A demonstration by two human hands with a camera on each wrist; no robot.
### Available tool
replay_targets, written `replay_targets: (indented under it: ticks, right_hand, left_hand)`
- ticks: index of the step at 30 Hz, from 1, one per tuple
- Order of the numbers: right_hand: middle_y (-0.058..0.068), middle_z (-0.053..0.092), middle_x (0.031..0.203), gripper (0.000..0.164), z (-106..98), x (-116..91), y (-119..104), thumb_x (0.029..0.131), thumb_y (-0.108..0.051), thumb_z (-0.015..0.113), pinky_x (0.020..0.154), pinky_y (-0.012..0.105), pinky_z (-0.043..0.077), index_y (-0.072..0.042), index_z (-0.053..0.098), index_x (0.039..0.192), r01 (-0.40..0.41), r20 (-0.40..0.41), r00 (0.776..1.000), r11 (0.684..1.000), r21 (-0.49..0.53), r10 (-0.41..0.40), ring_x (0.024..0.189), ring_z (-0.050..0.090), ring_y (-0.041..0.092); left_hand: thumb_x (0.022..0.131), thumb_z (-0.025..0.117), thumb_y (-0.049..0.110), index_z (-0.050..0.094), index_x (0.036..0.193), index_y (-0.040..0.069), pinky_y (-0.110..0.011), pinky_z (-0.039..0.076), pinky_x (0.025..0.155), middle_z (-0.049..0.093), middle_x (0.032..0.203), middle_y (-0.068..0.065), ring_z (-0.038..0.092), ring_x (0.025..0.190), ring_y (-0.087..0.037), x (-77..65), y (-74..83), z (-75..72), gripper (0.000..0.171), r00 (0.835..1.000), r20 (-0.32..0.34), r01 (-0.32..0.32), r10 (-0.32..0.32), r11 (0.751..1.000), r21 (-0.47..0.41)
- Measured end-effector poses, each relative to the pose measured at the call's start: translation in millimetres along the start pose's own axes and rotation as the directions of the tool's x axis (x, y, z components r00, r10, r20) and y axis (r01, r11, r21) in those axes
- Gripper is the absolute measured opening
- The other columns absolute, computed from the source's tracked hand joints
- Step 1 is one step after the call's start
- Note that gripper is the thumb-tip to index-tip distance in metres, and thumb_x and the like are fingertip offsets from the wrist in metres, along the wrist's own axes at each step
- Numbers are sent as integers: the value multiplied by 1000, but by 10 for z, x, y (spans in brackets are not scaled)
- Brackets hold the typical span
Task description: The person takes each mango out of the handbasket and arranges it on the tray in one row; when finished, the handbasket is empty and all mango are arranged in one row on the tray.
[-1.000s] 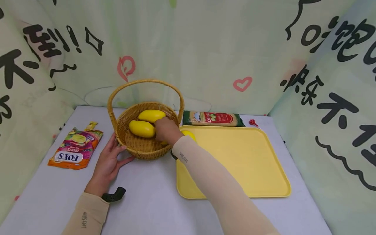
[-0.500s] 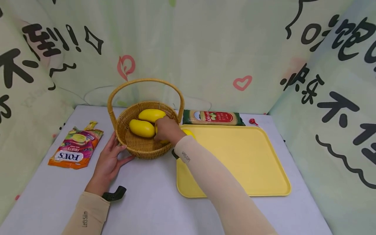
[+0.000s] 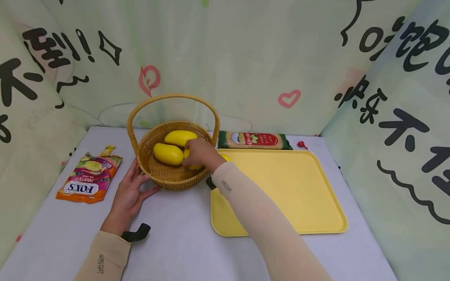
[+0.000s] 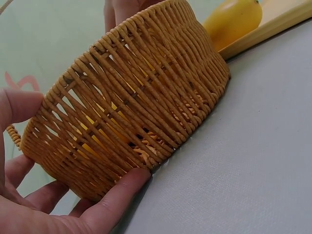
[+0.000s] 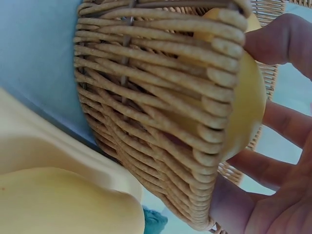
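A wicker basket (image 3: pixel 172 182) with a tall arched handle stands on the table. My left hand (image 3: pixel 127 193) holds its left side, fingers spread along the weave and one fingertip at the rim in the left wrist view. Two yellow mangoes (image 3: pixel 168 154) lie inside, smooth and oblong. My right hand (image 3: pixel 202 154) reaches over the basket's right rim. Its thumb and fingers grip another yellow mango (image 5: pixel 247 109), which sits just inside the wall in the right wrist view. One more mango (image 4: pixel 236 22) lies on the yellow tray (image 3: pixel 281 191), mostly hidden by the right wrist in the head view.
At the left lies a FOX'S candy bag (image 3: pixel 88 177). Behind the tray are a green-ended pack with a red label (image 3: pixel 254 140) and a small red lollipop (image 3: pixel 302 144). Printed curtains (image 3: pixel 225 70) enclose the table (image 3: pixel 175 242).
My right hand has shifted slightly within the basket, and more of the mango beneath it shows. The left hand and basket hold their place.
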State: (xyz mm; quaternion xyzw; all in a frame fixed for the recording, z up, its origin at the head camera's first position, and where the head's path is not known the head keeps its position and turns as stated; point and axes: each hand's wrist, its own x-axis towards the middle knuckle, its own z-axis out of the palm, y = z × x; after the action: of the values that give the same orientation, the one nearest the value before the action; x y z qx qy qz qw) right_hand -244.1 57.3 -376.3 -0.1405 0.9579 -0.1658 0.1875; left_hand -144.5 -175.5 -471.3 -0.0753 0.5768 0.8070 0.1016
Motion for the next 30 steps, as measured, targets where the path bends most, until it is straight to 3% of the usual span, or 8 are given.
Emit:
replay_targets:
  ticks: [5,10,16,20,24,27,30]
  right_hand:
    - [13,61,148,62,-20,16,43,91,-33,78,106,37,53,-13,61,147,20,-14,1000,997,72,-20,122,57,24]
    - [11,64,146,60,-63,-3,111,89,-32,76,111,40,51,-13,64,145,91,-37,995,988,126,-87,128,57,27]
    - [8,58,154,58,-99,-73,230,88,-28,74,112,41,50,-17,65,144,135,-73,990,959,251,-120,135,55,27]
    - [7,55,155,58,-112,-176,318,86,-25,75,95,43,57,-20,65,143,140,-81,990,900,412,-117,119,58,29]
    - [3,55,151,58,-89,-297,436,85,-21,74,78,50,61,-24,65,142,162,-104,987,808,566,-125,99,61,28]
    - [1,56,150,58,-70,-411,522,84,-17,72,77,57,60,-26,66,141,189,-138,982,739,647,-130,93,62,27]
    - [0,55,149,59,-62,-551,604,84,-15,72,79,56,61,-28,66,141,204,-173,978,684,700,-114,99,64,29]
  left_hand:
    - [112,50,16,12,164,56,-60,49,106,2,180,10,20,164,-33,-9,2,-3,75,1000,-10,-2,2,1000,1]
    - [112,49,15,13,164,56,-60,50,105,2,181,9,21,164,-34,-10,-11,-7,75,1000,-21,5,-5,1000,0]
    - [113,47,13,14,164,56,-62,49,106,2,181,9,22,164,-34,-1,-1,-1,75,1000,-17,7,-7,1000,-1]
    - [113,46,12,13,164,56,-64,47,108,0,180,9,20,164,-33,-5,12,-1,75,999,-27,18,-18,1000,-11]
    - [113,46,13,13,164,56,-66,46,109,1,181,8,21,164,-33,-5,9,-3,75,999,-30,21,-21,1000,-8]
    - [112,47,13,13,164,56,-64,47,108,2,181,8,23,163,-34,2,3,1,75,1000,-24,12,-12,1000,0]
    - [112,48,15,12,165,55,-62,49,108,2,181,9,23,163,-33,7,-5,3,75,1000,-17,3,-3,1000,11]
